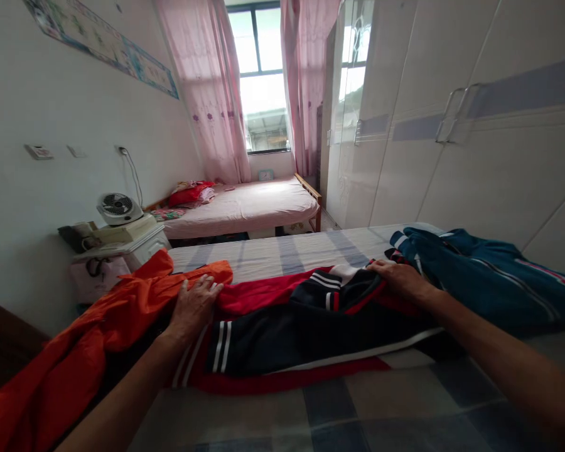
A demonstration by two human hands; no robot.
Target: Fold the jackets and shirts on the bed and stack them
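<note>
A navy, red and white striped jacket [273,339] lies across the bed in front of me, its sleeves folded over its body. My left hand [195,307] rests palm down, fingers apart, where the jacket's left end meets an orange garment [132,301]. At the jacket's upper right, my right hand [400,277] has its fingers closed on the cloth near the edge; the fingertips are partly hidden. A teal zip jacket [480,276] lies beside my right forearm.
The clothes lie on a bed with a checked sheet [329,408]. Beyond it stands a second bed [258,204] with a pink sheet, below a curtained window. A white wardrobe [452,169] lines the right side. A small fan [119,207] sits on a cabinet at the left.
</note>
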